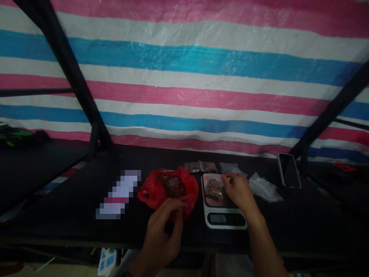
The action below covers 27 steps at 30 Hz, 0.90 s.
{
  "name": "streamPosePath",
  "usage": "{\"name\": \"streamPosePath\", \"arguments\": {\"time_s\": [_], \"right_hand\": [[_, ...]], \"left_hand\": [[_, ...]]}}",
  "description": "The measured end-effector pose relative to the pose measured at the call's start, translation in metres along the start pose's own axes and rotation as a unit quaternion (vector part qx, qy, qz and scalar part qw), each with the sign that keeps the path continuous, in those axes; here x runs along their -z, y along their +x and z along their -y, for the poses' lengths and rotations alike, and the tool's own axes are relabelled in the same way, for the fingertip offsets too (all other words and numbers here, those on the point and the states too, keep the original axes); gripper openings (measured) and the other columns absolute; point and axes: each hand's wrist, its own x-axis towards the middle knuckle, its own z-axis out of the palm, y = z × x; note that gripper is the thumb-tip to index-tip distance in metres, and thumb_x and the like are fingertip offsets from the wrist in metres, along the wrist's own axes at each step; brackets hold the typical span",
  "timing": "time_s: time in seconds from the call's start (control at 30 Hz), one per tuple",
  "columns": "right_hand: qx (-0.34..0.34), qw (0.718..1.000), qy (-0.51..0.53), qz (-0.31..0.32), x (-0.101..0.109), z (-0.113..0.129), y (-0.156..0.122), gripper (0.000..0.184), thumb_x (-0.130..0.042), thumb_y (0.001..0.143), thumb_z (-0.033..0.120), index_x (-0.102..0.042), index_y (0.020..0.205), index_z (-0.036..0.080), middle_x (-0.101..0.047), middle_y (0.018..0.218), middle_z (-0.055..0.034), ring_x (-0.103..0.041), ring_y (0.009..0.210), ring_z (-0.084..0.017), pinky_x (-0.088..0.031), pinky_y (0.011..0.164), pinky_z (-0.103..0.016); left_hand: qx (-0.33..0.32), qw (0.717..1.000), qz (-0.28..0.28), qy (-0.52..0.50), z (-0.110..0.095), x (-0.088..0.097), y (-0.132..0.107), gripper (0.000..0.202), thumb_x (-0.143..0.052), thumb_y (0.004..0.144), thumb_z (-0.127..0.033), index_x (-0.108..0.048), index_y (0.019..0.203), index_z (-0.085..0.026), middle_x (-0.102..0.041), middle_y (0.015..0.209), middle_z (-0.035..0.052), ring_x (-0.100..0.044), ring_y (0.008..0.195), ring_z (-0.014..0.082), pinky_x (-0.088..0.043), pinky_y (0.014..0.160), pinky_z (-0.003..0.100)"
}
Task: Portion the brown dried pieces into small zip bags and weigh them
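A kitchen scale (226,219) with a white rim stands before me, its display reading what looks like 100. On its plate rests a small clear zip bag (213,187) of brown bits. My right hand (240,194) is over the plate, with thumb and fingers closed at the bag's right edge. To the left lies an opened red plastic bag (188,186) holding small dark-brown and golden bits (180,188) and a clear piece of plastic. My left hand (164,232) is at the red bag's near edge, fingertips drawn together; what they pinch cannot be made out.
Behind the scale lie two filled zip bags (208,166) and a flat clear bag (230,168). More clear bags (265,187) lie to the right, before a phone (289,170). A blurred-out strip (122,192) is on the black table (77,215). Striped sheeting (201,100) hangs behind.
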Motion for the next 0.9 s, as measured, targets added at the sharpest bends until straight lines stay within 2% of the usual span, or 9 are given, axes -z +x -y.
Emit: {"name": "streamPosePath", "arguments": {"time_s": [0.13,0.2,0.27,0.33,0.4,0.5,0.63,0.7,0.9], "right_hand": [[0.006,0.999,0.040,0.033,0.003,0.007,0.003,0.029,-0.056,0.089,0.040,-0.073,0.077,0.019,-0.070,0.081,-0.0109,-0.066,0.082,-0.029,-0.050,0.084,-0.041],[0.027,0.991,0.108,0.071,0.009,0.017,0.001,0.032,-0.054,0.091,0.045,-0.070,0.080,0.020,-0.070,0.079,-0.0068,-0.065,0.078,-0.025,-0.050,0.078,-0.036],[0.060,0.968,0.205,0.131,0.015,0.032,-0.004,0.035,-0.055,0.094,0.051,-0.069,0.083,0.021,-0.067,0.079,-0.0033,-0.063,0.076,-0.022,-0.049,0.073,-0.032],[0.090,0.934,0.284,0.195,0.018,0.051,-0.013,0.035,-0.059,0.095,0.053,-0.068,0.083,0.022,-0.065,0.078,-0.0009,-0.061,0.076,-0.019,-0.047,0.071,-0.029],[0.103,0.908,0.323,0.244,0.016,0.071,-0.023,0.034,-0.063,0.096,0.052,-0.066,0.081,0.022,-0.063,0.078,0.0005,-0.059,0.075,-0.017,-0.046,0.071,-0.028],[0.089,0.877,0.371,0.291,0.003,0.095,-0.036,0.031,-0.067,0.096,0.050,-0.067,0.084,0.022,-0.063,0.078,0.0015,-0.058,0.073,-0.016,-0.046,0.068,-0.027],[0.062,0.848,0.420,0.317,-0.014,0.108,-0.045,0.027,-0.075,0.089,0.047,-0.070,0.096,0.021,-0.069,0.086,0.0000,-0.062,0.080,-0.017,-0.049,0.074,-0.027],[0.056,0.844,0.422,0.327,-0.019,0.109,-0.048,0.027,-0.076,0.088,0.045,-0.070,0.097,0.020,-0.069,0.087,-0.0004,-0.062,0.080,-0.017,-0.048,0.074,-0.028],[0.083,0.871,0.384,0.294,-0.023,0.116,-0.050,0.022,-0.066,0.094,0.042,-0.069,0.091,0.020,-0.061,0.078,0.0021,-0.054,0.071,-0.015,-0.042,0.065,-0.026]], "left_hand": [[0.007,1.000,0.001,-0.010,-0.004,-0.006,-0.002,0.028,-0.054,0.097,-0.004,-0.065,0.107,-0.028,-0.076,0.093,-0.0022,-0.074,0.085,0.0116,-0.056,0.078,0.018],[0.016,1.000,-0.005,-0.023,-0.008,-0.009,-0.002,0.027,-0.055,0.097,-0.005,-0.066,0.107,-0.028,-0.075,0.093,-0.0017,-0.074,0.084,0.0122,-0.057,0.077,0.019],[0.043,0.998,-0.041,-0.033,-0.012,-0.014,-0.001,0.025,-0.059,0.096,-0.009,-0.067,0.110,-0.028,-0.074,0.094,-0.0011,-0.073,0.083,0.0127,-0.058,0.076,0.020],[0.096,0.990,-0.090,-0.041,-0.015,-0.018,0.001,0.027,-0.066,0.093,-0.016,-0.068,0.118,-0.027,-0.075,0.100,0.0007,-0.073,0.086,0.0142,-0.060,0.079,0.023],[0.162,0.979,-0.102,-0.064,-0.015,-0.022,0.001,0.033,-0.072,0.091,-0.024,-0.068,0.124,-0.026,-0.077,0.109,0.0038,-0.075,0.092,0.0170,-0.061,0.084,0.026],[0.249,0.957,-0.075,-0.130,-0.010,-0.023,0.002,0.023,-0.069,0.095,-0.038,-0.075,0.111,-0.022,-0.080,0.106,0.0067,-0.078,0.097,0.0208,-0.063,0.085,0.030],[0.325,0.918,-0.129,-0.188,0.000,-0.017,0.005,0.036,-0.068,0.094,-0.055,-0.078,0.100,-0.021,-0.082,0.097,0.0077,-0.079,0.090,0.0235,-0.065,0.081,0.033],[0.334,0.910,-0.135,-0.205,0.003,-0.012,0.006,0.040,-0.072,0.091,-0.058,-0.078,0.101,-0.020,-0.083,0.098,0.0080,-0.080,0.091,0.0245,-0.065,0.082,0.034],[0.330,0.911,-0.114,-0.219,0.005,-0.006,0.005,0.044,-0.071,0.091,-0.062,-0.079,0.101,-0.020,-0.083,0.097,0.0079,-0.079,0.086,0.0235,-0.065,0.078,0.033]]}}
